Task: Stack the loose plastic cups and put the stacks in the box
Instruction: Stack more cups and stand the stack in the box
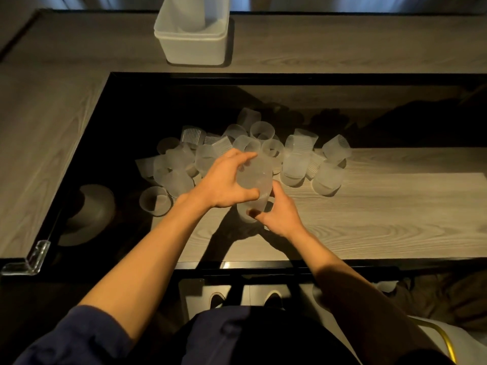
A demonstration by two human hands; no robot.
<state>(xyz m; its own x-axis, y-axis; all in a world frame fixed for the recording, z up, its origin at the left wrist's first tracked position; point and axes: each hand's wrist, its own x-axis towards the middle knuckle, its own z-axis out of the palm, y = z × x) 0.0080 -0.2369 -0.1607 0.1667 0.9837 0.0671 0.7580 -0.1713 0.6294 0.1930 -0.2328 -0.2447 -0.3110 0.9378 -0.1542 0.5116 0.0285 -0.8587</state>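
Above the near middle of the table (369, 212), two hands are holding one short stack (254, 177) of frosted, see-through cups. The left hand (224, 180) is curling its fingers (243, 155) and thumb round the upper part; the right hand (282, 214) is pinching the lower end. Just behind, loose cups (295, 159) are lying in one heap, roughly two dozen, some ribbed, some upright, some tipped over, too overlapped for an exact count. One white box (193, 46) is sitting at the far edge, well apart, holding a second stack (191, 14).
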